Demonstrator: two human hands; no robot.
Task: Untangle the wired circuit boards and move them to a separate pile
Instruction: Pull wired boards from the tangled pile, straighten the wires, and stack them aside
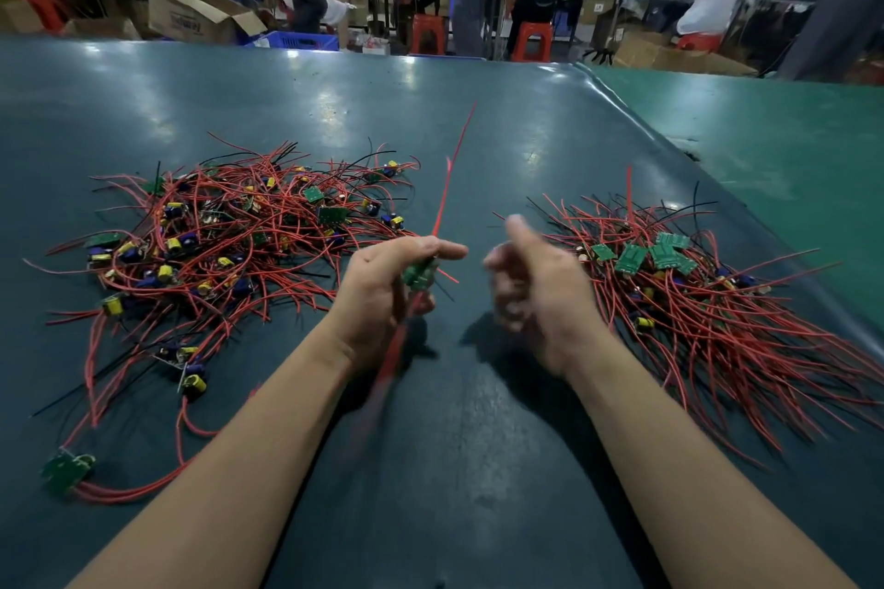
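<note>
**Circuit board held in left hand between two piles**

Circuit boards with red wires lie in a tangled pile (229, 244) at the left of the dark table (478, 134). Left hand (382, 287) pinches one green board (420, 275), its red wires (449, 187) trailing far and near. Right hand (535, 287) is blurred, fingers loosely curled, holding nothing. Sorted pile (693, 301) lies right. No writing is legible on the boards.

Glossy dark table mat (335, 100), red plastic-sheathed wires (746, 340), green matt circuit boards (665, 256)
</note>
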